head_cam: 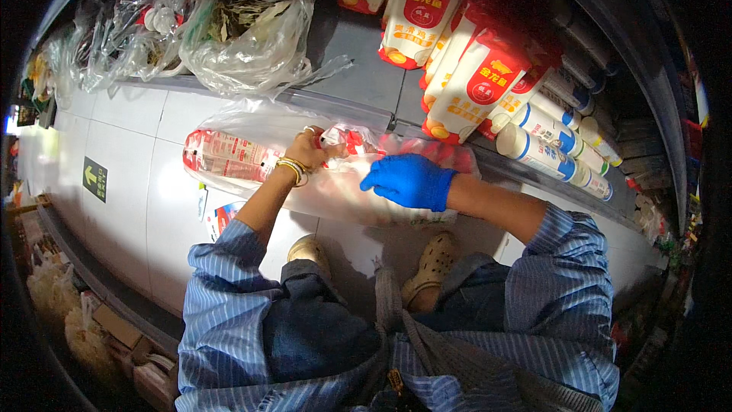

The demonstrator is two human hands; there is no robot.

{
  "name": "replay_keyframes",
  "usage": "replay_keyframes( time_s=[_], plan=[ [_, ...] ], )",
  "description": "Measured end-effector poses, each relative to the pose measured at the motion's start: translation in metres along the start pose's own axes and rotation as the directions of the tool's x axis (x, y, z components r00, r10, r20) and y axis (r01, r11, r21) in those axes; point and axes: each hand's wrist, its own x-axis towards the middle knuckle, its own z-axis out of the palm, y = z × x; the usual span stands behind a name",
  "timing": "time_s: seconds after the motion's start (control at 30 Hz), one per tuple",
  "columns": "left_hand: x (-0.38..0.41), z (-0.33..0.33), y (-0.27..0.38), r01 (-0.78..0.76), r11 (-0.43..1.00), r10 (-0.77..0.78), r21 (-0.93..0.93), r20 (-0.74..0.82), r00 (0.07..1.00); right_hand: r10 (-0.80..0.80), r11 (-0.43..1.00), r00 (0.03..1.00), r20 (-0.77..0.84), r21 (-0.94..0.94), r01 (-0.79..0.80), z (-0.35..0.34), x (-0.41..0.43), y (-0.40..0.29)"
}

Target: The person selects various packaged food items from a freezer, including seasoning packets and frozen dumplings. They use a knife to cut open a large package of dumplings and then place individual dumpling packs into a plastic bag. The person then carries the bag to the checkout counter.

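Note:
A large clear plastic bag [343,191] lies before me, against the front edge of the low shelf. Inside it are red-and-white printed packages [234,151], which bear writing. My bare left hand [309,151], with bracelets at the wrist, is at the bag's middle beside a package's crumpled red-and-white end [350,140]. Its fingertips are partly hidden, so its hold is unclear. My right hand [409,182], in a blue glove, lies over the bag to the right with its fingers curled into the film.
Red-and-white packs [480,83] stand on the dark shelf [349,40], with white cylindrical packages [537,151] lying to their right. Clear bags of dried goods [246,34] sit at the upper left. The tiled floor [123,183] carries an exit sign [94,179]. Another shelf edge [108,272] runs along the lower left.

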Motion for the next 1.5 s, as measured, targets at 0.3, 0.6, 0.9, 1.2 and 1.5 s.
replay_keyframes(
  time_s=[0.3, 0.6, 0.9, 1.2, 1.5],
  plan=[
    [-0.105, -0.025, 0.06, -0.259, 0.955, 0.226, -0.143, -0.21, 0.951, 0.201, 0.965, 0.963, -0.179, 0.203, -0.164, -0.011, 0.02, 0.015],
    [-0.139, -0.108, 0.162, -0.579, 0.797, 0.602, 0.171, -0.156, 0.783, 0.03, 0.89, 0.99, -0.137, 0.455, 0.036, -0.036, 0.06, 0.0],
    [-0.085, -0.183, 0.21, -0.561, 0.633, 0.486, -0.534, -0.291, 0.824, 0.418, 0.539, 0.854, -0.309, 0.842, 0.041, -0.092, 0.089, -0.067],
    [-0.119, -0.04, 0.128, -0.227, 0.585, 0.247, -0.778, -0.096, 0.964, 0.72, -0.013, 0.694, -0.014, 0.999, 0.034, -0.073, 0.068, -0.063],
    [-0.123, -0.063, 0.134, -0.44, 0.67, 0.259, -0.597, -0.367, 0.893, 0.501, 0.354, 0.865, 0.014, 0.909, -0.22, -0.074, 0.057, -0.078]
  ],
)
